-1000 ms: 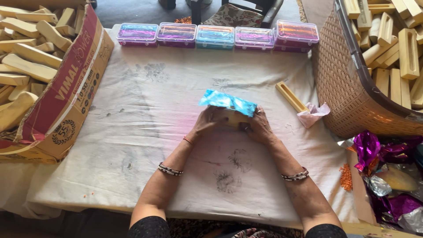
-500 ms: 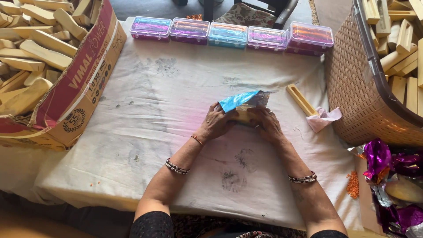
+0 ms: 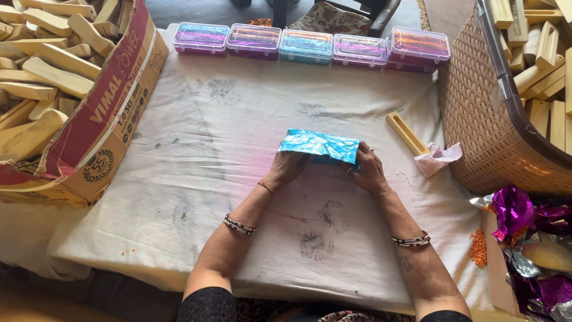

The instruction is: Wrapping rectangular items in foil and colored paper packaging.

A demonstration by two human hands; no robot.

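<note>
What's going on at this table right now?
A person sits at a cloth-covered table with both hands on a block covered in shiny blue foil. The left hand grips its left end and the right hand its right end. A bare wooden block and a bit of pink wrap lie to the right. A cardboard box and a woven basket hold more wooden blocks. Five clear plastic cases line the far edge, and purple foil scraps lie lower right.
</note>
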